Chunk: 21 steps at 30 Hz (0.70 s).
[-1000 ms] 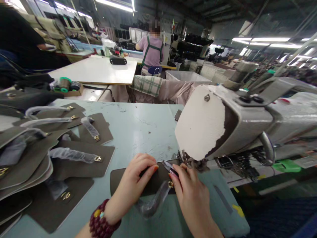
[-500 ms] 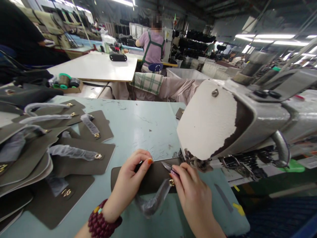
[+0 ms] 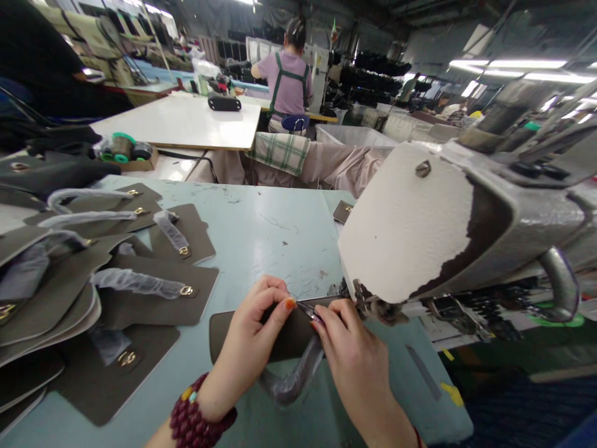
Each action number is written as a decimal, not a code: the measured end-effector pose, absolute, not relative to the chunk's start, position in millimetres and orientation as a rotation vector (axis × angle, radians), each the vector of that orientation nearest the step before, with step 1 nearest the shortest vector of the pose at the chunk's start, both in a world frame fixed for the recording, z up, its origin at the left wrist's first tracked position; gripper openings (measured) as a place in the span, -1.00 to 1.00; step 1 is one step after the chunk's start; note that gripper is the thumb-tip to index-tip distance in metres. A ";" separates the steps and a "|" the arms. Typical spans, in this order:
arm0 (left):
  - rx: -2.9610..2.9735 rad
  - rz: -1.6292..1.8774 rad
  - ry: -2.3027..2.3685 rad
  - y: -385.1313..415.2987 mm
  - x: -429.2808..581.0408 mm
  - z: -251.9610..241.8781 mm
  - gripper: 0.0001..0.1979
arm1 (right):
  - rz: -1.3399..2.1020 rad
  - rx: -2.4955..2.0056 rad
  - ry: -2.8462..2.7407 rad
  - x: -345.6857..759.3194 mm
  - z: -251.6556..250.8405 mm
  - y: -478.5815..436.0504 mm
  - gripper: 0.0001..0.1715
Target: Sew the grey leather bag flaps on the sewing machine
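A dark olive-brown bag panel (image 3: 291, 336) lies flat on the light blue table beside the sewing machine (image 3: 405, 230). Its handle (image 3: 291, 379), wrapped in clear plastic, loops off the near edge. My left hand (image 3: 256, 330) rests over the panel's left half, thumb and forefinger pinched at the far edge; what is between them is too fine to make out. My right hand (image 3: 349, 354) grips thread snips (image 3: 308, 311), whose pointed blades reach the left fingertips. The panel's right end is partly covered by my right hand.
Several similar panels with plastic-wrapped handles (image 3: 140, 284) and gold rings pile up at the left. Thread spools (image 3: 122, 148) sit in a box behind them. A small brown piece (image 3: 342, 211) lies near the machine. Further back, a person (image 3: 289, 81) faces away by a white table (image 3: 177, 121).
The snips have moved left, their tips now at my left fingertips. My right hand has shifted slightly left with them, covering the handle's gold ring. The left hand stays pinched.
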<state>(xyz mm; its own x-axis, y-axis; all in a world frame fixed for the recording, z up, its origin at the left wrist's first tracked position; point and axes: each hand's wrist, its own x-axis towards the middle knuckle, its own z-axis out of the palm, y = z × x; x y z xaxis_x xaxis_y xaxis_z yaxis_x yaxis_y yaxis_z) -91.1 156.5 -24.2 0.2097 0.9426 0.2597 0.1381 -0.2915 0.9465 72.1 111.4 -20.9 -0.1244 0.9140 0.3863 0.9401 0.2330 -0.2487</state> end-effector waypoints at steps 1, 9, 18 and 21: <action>1.633 1.183 1.044 156.4 -92.3 -23.0 -0.81 | -0.068 -1.692 -2.061 71.9 -20.8 111.4 -0.66; 1.898 1.085 1.421 179.5 -149.9 -32.3 -0.74 | 0.092 -1.538 -1.859 103.7 -30.6 80.0 -0.77; 2.047 0.521 1.326 174.4 -136.7 -45.8 -0.60 | 0.383 -1.684 -1.550 135.1 -62.8 37.8 -0.76; 2.084 0.747 1.406 168.9 -134.4 -33.6 -0.64 | 0.374 -1.750 -1.515 152.2 -71.2 33.1 -0.76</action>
